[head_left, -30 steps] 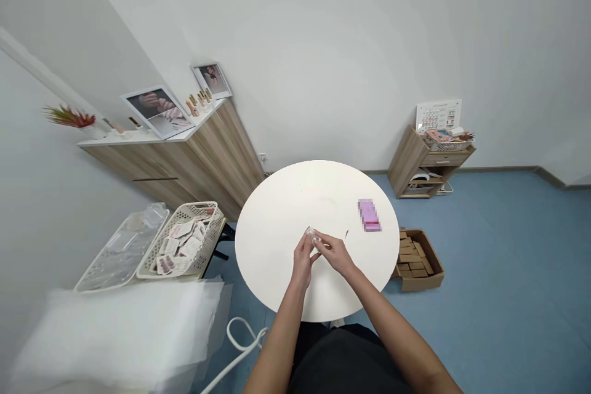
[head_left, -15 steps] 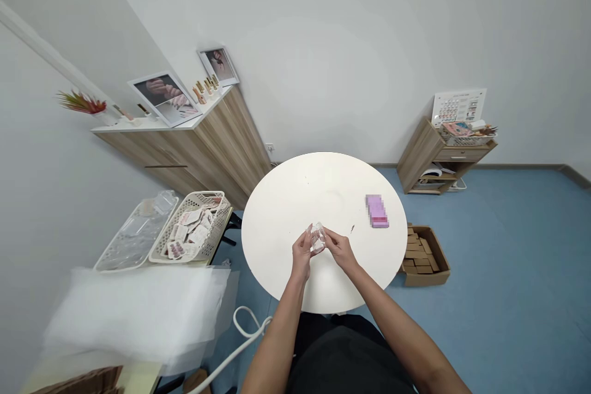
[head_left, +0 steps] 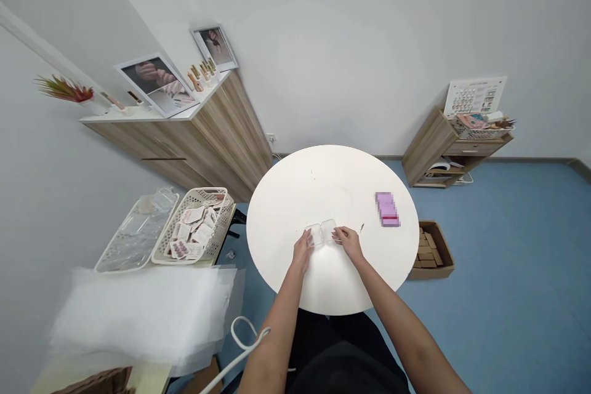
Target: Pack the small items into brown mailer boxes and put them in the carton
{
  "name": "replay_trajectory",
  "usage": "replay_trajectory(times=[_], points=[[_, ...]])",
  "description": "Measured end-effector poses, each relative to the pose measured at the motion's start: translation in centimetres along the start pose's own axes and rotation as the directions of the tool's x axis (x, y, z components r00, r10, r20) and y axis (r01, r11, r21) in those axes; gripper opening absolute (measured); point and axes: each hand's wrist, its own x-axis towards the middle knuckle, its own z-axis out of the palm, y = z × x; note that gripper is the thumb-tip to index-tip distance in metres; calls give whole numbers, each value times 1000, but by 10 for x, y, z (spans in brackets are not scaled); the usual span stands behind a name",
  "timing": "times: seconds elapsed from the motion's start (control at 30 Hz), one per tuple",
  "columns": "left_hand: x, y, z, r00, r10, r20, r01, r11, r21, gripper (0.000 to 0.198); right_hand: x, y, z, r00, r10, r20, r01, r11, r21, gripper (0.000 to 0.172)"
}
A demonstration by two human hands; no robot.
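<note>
A small clear plastic box (head_left: 316,235) is spread open like a book over the white round table (head_left: 295,184), its two square halves side by side. My left hand (head_left: 303,250) grips the left half by its outer edge. The right half is pinched at its outer side by the fingers of my right hand (head_left: 349,241). Whether the box rests on the tabletop or hangs just above it, I cannot tell. A blurred purple pack (head_left: 387,209) lies on the table to the right of my right hand.
Left of the table are a white basket of small packets (head_left: 196,228) and a tray of clear plastic pieces (head_left: 138,231). White sheets (head_left: 143,314) lie nearer me. A carton of brown boxes (head_left: 434,252) stands on the floor at right. A white cable (head_left: 240,354) curves by my left arm.
The clear box was held closed or folded between both hands. Now it is opened flat, and my hands have moved apart. The whole view has shifted slightly.
</note>
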Motion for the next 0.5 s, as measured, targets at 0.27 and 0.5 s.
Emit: replay_trajectory(times=[0.27, 0.5], points=[[42, -16, -22, 938, 282, -200, -194, 909, 370, 31, 30, 46, 7, 984, 114, -139, -100, 990, 102, 37], [57, -14, -32, 932, 339, -130, -235, 836, 496, 15, 44, 60, 5, 972, 19, -234, -62, 982, -177, 30]])
